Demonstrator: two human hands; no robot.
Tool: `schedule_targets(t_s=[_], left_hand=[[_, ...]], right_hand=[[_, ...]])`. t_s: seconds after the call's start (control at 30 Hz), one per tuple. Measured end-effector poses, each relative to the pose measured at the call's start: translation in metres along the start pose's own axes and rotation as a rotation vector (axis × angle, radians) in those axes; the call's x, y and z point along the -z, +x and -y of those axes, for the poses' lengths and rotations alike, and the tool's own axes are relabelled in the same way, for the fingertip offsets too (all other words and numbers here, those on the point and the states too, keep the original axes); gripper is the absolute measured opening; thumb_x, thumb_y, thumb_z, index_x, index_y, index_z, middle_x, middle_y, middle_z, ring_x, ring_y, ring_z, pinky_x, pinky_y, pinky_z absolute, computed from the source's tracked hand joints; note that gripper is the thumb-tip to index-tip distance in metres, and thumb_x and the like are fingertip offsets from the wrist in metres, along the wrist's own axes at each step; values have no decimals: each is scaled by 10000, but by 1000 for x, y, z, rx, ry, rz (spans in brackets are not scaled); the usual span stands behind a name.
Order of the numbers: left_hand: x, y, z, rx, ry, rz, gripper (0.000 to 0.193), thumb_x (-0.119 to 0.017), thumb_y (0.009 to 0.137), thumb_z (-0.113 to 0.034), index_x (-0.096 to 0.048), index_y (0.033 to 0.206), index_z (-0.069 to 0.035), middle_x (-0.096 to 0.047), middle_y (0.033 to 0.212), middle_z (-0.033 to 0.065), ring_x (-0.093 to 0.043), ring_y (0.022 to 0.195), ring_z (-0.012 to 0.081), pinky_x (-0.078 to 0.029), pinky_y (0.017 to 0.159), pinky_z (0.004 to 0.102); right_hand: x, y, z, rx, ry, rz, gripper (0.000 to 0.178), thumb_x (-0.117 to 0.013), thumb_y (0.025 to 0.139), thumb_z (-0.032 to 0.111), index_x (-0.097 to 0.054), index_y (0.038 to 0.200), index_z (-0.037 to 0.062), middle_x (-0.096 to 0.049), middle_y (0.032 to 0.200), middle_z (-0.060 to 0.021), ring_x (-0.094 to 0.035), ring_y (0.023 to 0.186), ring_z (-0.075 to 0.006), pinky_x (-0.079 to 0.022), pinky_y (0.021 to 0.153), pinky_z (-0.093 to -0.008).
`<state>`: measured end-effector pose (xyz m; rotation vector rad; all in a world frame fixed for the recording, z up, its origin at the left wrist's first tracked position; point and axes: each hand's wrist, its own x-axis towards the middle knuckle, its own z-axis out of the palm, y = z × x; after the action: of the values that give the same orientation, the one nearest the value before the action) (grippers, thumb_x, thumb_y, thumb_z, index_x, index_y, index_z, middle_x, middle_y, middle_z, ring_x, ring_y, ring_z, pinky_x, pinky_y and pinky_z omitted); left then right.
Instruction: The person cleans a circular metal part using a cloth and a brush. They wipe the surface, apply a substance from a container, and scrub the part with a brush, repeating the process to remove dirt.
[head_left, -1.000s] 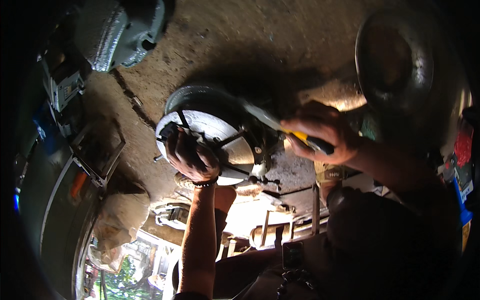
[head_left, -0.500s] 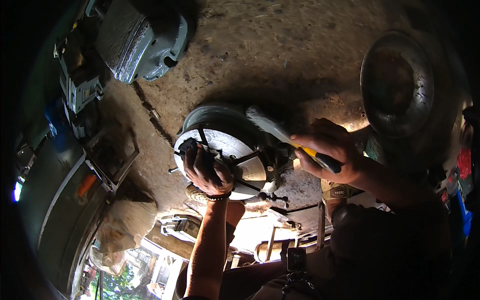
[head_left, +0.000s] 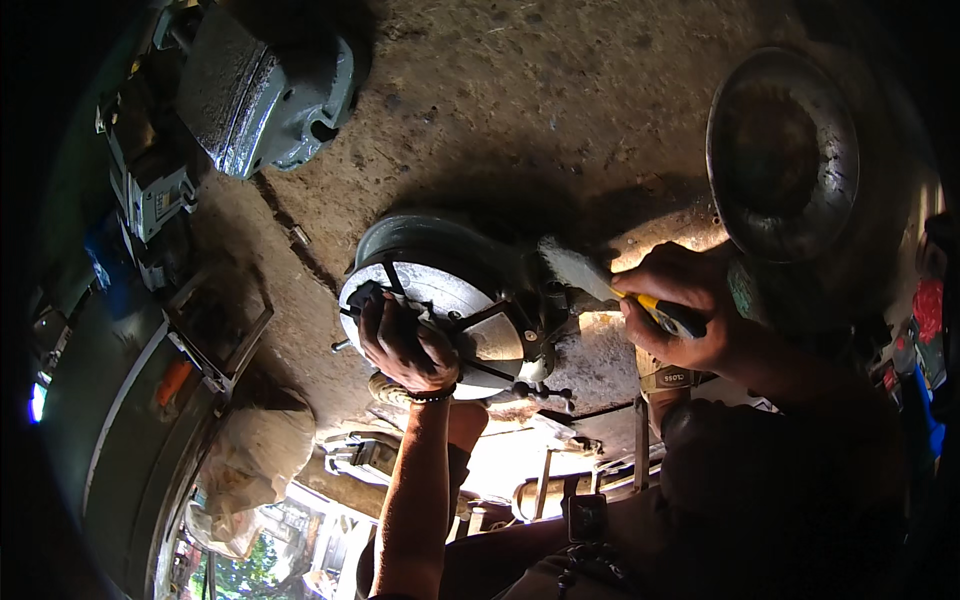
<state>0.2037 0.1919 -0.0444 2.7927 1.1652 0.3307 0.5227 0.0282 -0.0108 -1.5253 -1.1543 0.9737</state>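
I see my left hand (head_left: 402, 345) laid on the face of the round grey metal drum with dark spokes (head_left: 445, 300), fingers curled down over the near left part of its rim and gripping it. The drum sits on the dirty concrete floor (head_left: 520, 110), about at its middle, tilted so its pale face looks toward me. My right hand (head_left: 680, 315) is closed around the yellow-and-black handle of a flat pale-bristled paintbrush (head_left: 580, 272); the bristles lie against the drum's right edge, beside its dark hub. A dark beaded band (head_left: 432, 397) rings my left wrist. Toward the floor's far left corner stands a heavy grey-green cast metal housing (head_left: 265, 95), well apart from the drum. Near the far right edge lies a round shallow metal pan (head_left: 785, 150). A pale sack (head_left: 255, 455) slumps at the near left.
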Motion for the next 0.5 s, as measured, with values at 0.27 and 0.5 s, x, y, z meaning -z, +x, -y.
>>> schedule_targets(t_s=[0.27,0.5], left_hand=[[0,2,1,-53,28,0,524,-462,910,-329,-587,1228,68,-589,1208,245,-519,1159,418,-373,1026,519],[0,8,-4,-64,12,-31,456,-443,925,-298,-590,1142,75,-600,1170,234,-538,1131,414,-401,994,536]], right_hand=[[-12,18,-2,14,-18,-197,276,-714,806,-37,-632,1063,16,-677,838,-128,-678,727,-225,-528,632,-318],[9,39,2,-101,-22,-294,134,-698,851,34,-665,977,3,-692,877,-124,-691,762,-194,-531,670,-287]])
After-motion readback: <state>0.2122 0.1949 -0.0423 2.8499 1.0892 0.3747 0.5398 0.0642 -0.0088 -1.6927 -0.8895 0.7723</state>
